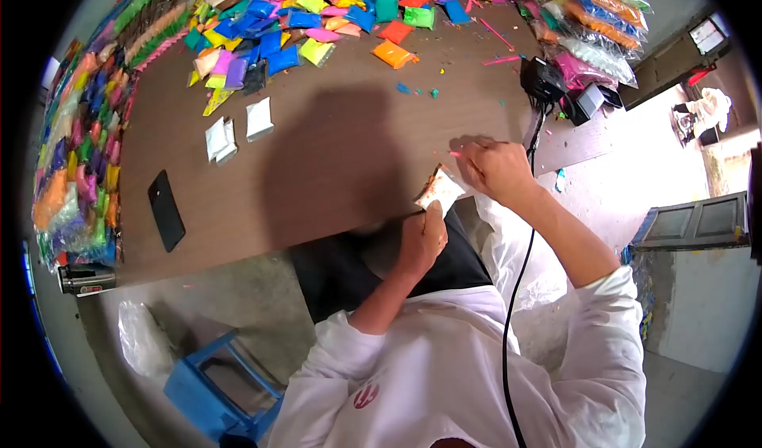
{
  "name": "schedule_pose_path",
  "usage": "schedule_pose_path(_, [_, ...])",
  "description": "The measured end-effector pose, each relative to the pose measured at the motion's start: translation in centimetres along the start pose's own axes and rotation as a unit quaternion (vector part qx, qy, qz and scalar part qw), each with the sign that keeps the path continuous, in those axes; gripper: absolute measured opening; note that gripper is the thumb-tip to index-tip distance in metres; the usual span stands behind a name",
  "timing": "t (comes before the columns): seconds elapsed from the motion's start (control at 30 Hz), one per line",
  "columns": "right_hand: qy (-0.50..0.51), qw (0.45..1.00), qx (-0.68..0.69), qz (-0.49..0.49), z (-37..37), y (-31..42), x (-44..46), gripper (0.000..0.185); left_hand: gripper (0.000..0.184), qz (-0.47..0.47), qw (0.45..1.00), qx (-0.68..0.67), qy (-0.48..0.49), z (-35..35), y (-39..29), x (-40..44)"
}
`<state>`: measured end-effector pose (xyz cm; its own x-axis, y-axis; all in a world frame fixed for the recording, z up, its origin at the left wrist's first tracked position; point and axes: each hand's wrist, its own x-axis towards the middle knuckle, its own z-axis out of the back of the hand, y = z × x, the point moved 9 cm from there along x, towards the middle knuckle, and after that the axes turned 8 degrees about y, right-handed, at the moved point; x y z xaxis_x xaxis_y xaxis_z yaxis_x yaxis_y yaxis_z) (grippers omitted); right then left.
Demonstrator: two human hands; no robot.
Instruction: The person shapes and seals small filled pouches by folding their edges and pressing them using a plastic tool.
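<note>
My left hand [425, 240] grips the lower end of a small white packet [441, 188] with orange marks near its top, holding it tilted over the front edge of the table. To the right of the packet, my right hand [496, 170] is closed with its fingers bent, just above the tabletop. A small pink piece [455, 154] pokes out at its fingertips; the rest of it is hidden by the hand. Two more white packets, one [259, 119] flat and one [221, 140] apparently doubled, lie on the table further left.
A heap of colourful packets [305, 19] covers the back of the brown table [333, 162]. Bagged packets stack up at left [75, 162] and right [599, 19]. A black phone [166, 211] lies left. Pink sticks [498, 34], black devices [543, 80] and a cable [512, 313] are on the right.
</note>
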<state>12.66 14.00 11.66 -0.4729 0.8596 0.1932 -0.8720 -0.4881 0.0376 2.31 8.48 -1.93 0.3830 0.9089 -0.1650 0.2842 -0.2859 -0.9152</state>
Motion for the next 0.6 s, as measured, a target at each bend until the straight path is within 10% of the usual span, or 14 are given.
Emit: schedule_pose_path(0.6, [0.088, 0.995, 0.039, 0.041, -0.5, 4.3, -2.0, 0.014, 0.06, 0.049, 0.998, 0.051, -0.006, -0.2, 0.3, -1.3])
